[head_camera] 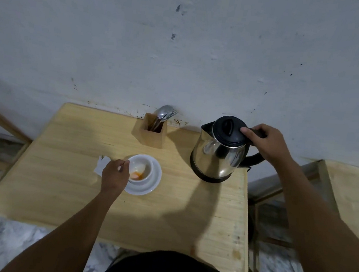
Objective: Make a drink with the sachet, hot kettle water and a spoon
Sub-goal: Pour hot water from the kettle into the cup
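— Two hands at work, as far as I can see. What's around them?

— The right hand (268, 145) is clenched on the black handle of the steel kettle (218, 153), thumb lying on the edge of the lid. The kettle stands upright at the table's far right corner. The left hand (114, 173) is at the near-left rim of the white cup (140, 169), its grip pinched on a thin spoon handle (122, 167); the bowl end is hidden by the hand.

— And the cup?

— It sits on a white saucer (151, 184) about mid-table. Inside there's an orange patch at the bottom. Just left of the hand lies torn white paper, likely the sachet (101, 164), flat on the wood.

— Anything in the way between the two?

— Bare wood between cup and kettle. A wooden cutlery holder (152, 133) with spoons and forks stands at the back, left of the kettle, near the wall.

— The room?

— A pale wooden table (62, 190) pushed against a scuffed grey-white wall (183, 47), mottled stone floor below. Another wooden piece (350, 189) stands to the right, a gap between them.

— Room to move?

— The near half of the table is open. The kettle is close to the right edge.
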`<state>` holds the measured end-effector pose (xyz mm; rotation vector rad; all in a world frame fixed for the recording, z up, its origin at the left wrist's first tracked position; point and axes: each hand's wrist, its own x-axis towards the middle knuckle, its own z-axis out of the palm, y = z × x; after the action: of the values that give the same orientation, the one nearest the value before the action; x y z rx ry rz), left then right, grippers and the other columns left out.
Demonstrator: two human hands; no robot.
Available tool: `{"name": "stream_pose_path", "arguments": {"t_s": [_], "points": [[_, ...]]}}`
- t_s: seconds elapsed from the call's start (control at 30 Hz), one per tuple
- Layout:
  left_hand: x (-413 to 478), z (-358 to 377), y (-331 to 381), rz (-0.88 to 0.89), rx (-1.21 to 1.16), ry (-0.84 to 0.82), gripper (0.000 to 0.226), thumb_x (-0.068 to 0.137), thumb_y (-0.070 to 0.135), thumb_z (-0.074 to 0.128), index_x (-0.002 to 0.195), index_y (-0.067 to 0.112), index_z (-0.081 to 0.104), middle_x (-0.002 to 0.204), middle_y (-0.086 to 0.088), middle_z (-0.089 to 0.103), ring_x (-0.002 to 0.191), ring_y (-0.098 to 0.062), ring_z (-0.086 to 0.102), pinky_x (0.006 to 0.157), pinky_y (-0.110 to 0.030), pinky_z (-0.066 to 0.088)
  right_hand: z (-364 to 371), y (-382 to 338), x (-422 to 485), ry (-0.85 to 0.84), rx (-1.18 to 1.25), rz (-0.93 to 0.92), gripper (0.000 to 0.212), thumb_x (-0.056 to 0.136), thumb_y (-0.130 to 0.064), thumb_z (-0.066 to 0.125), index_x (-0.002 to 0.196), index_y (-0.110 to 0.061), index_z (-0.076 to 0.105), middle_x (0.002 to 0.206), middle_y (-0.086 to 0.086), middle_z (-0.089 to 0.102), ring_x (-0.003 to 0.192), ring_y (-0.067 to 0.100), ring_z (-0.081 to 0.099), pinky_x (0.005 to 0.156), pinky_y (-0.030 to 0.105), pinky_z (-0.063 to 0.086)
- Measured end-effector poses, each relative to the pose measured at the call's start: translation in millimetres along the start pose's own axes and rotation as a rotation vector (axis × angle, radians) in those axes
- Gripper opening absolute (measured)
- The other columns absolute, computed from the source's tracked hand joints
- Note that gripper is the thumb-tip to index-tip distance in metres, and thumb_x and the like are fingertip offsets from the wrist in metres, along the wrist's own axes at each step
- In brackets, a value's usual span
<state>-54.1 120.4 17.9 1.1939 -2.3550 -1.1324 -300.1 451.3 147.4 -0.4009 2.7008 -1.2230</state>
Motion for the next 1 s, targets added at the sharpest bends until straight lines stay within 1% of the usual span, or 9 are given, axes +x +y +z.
{"name": "stream_pose_path", "arguments": {"t_s": [0.1,0.2,0.27,0.37,0.43,0.53,0.77,0.87,1.0], "points": [[-1.7,2.0,2.2,-0.023,-0.008,0.031,0.032,0.093,0.025,0.051,0.083,0.000,0.069,0.085,-0.016,0.069,0.087,-0.027,0.061,0.079,-0.030,0.038,-3.6,9.8,2.8,-0.039,-0.003,-0.012,0.071,0.070,-0.074,0.063,0.061,-0.003,0.056,0.060,0.013,0.064,0.062,0.027,0.066,0.063,0.038,0.051],[-3.7,3.8,7.1,-0.015,0.005,0.050,0.033,0.093,0.024,0.050,0.081,-0.001,0.068,0.082,-0.016,0.069,0.082,-0.025,0.059,0.077,-0.030,0.038,-3.4,12.6,8.9,-0.043,0.034,-0.038,0.086,0.067,-0.078,0.064,0.056,0.005,0.043,0.049,0.015,0.044,0.048,0.024,0.049,0.056,0.033,0.041],[-4.7,3.7,9.5,-0.010,0.014,0.052,0.034,0.094,0.023,0.049,0.079,-0.002,0.068,0.080,-0.016,0.068,0.079,-0.025,0.058,0.075,-0.030,0.038,-0.8,15.7,11.2,-0.020,0.079,-0.049,0.084,0.067,-0.075,0.068,0.053,0.003,0.040,0.048,0.012,0.037,0.048,0.021,0.041,0.055,0.033,0.036],[-6.2,2.5,11.4,-0.011,0.022,0.044,0.035,0.094,0.023,0.048,0.079,-0.002,0.067,0.078,-0.013,0.066,0.077,-0.022,0.056,0.074,-0.031,0.037,4.7,19.1,8.6,0.053,0.149,-0.057,0.068,0.070,-0.058,0.075,0.046,-0.006,0.039,0.042,-0.003,0.031,0.046,0.018,0.035,0.053,0.031,0.031],[-7.3,2.0,13.3,-0.019,0.013,0.037,0.034,0.094,0.023,0.049,0.080,-0.001,0.067,0.077,-0.010,0.064,0.077,-0.022,0.056,0.074,-0.031,0.037,7.6,19.6,6.9,0.105,0.172,-0.065,0.069,0.070,-0.055,0.078,0.047,0.000,0.043,0.043,0.002,0.035,0.046,0.018,0.037,0.052,0.031,0.033],[-6.2,2.0,13.0,-0.042,-0.001,0.027,0.033,0.093,0.024,0.050,0.079,0.000,0.067,0.075,-0.007,0.063,0.077,-0.022,0.057,0.075,-0.031,0.038,11.5,16.7,3.5,0.157,0.155,-0.082,0.062,0.072,-0.050,0.080,0.046,-0.004,0.048,0.044,0.007,0.037,0.045,0.018,0.039,0.052,0.030,0.034],[-2.4,-0.9,7.3,-0.031,0.011,-0.009,0.035,0.092,0.025,0.050,0.061,0.010,0.052,0.064,-0.004,0.054,0.073,-0.022,0.056,0.075,-0.034,0.042,7.5,-23.8,-4.2,0.188,0.161,-0.159,0.068,0.064,-0.063,0.076,0.054,0.002,0.059,0.046,0.016,0.049,0.044,0.018,0.045,0.050,0.028,0.036],[0.4,-2.3,4.6,-0.040,-0.003,-0.064,0.034,0.093,0.025,0.050,0.069,0.003,0.061,0.071,-0.012,0.063,0.077,-0.024,0.059,0.076,-0.032,0.042,3.1,-54.8,-6.4,0.127,0.105,-0.176,0.077,0.057,-0.070,0.077,0.060,0.005,0.063,0.055,0.027,0.055,0.048,0.021,0.049,0.052,0.030,0.038],[1.0,-11.0,5.7,-0.043,-0.057,-0.129,0.028,0.093,0.020,0.051,0.087,0.000,0.069,0.086,-0.009,0.067,0.085,-0.021,0.058,0.079,-0.028,0.039,9.4,-97.3,-14.5,0.001,-0.034,-0.156,0.081,0.047,-0.079,0.074,0.059,0.001,0.065,0.049,0.012,0.049,0.047,0.016,0.048,0.052,0.031,0.038]]}}
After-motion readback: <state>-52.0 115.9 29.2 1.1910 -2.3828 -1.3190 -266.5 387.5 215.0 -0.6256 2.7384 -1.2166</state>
